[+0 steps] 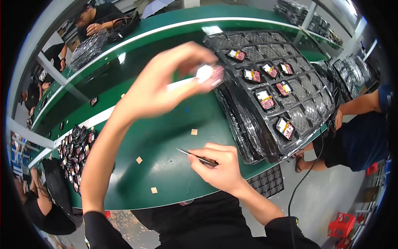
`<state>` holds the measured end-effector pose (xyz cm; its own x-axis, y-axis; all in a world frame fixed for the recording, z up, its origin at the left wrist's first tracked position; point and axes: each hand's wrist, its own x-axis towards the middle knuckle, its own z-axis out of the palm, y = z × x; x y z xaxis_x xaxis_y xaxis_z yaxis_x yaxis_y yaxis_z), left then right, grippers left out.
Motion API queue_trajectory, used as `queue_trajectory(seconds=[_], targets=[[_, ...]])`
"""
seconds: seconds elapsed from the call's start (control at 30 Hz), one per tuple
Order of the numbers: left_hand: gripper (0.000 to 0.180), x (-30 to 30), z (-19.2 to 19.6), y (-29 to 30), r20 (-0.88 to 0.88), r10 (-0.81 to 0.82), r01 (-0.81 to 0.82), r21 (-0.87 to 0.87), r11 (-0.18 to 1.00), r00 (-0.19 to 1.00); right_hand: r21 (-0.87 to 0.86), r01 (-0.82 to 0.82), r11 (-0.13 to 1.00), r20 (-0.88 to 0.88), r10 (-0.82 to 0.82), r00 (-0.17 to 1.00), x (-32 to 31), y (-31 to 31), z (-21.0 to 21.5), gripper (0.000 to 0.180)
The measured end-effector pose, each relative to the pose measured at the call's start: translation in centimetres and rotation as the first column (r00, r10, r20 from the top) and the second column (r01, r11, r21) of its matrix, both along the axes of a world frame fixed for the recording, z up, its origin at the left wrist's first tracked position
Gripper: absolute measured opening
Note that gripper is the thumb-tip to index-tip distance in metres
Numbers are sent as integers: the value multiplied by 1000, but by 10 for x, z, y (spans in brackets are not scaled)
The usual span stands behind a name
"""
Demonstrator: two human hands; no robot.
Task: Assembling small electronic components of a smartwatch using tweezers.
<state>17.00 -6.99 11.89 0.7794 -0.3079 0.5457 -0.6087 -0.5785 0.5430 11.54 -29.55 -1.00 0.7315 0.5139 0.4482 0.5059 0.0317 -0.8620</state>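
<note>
A small device (pixel 208 74) is gripped, blurred, by the fingers of the left hand (pixel 151 87), near the far left corner of the black tray (pixel 296 116), which lies rightward; its long axis cannot be told. Tweezers (pixel 204 160) are held by the right hand (pixel 222 167) over the worktop's (pixel 166 128) near edge. No brand, label or writing can be read.
</note>
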Motion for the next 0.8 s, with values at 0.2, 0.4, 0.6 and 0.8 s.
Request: queue_trajectory(seconds=[0.2,0.4,0.6,0.8], targets=[[41,113,6,-28,163,-77,30,275,961,984,-59,-5,998,10,6,1000,-7,6,4,13],[35,60,-6,-5,238,9,-73,260,963,971,-54,14,998,29,-12,999,-8,4,4,14],[31,-49,-66,53,-41,219,-205,221,953,975,-88,-32,996,14,33,999,-6,8,0,14],[36,-37,-91,42,-107,163,-128,275,953,981,-164,-222,961,90,238,967,-8,9,6,16]])
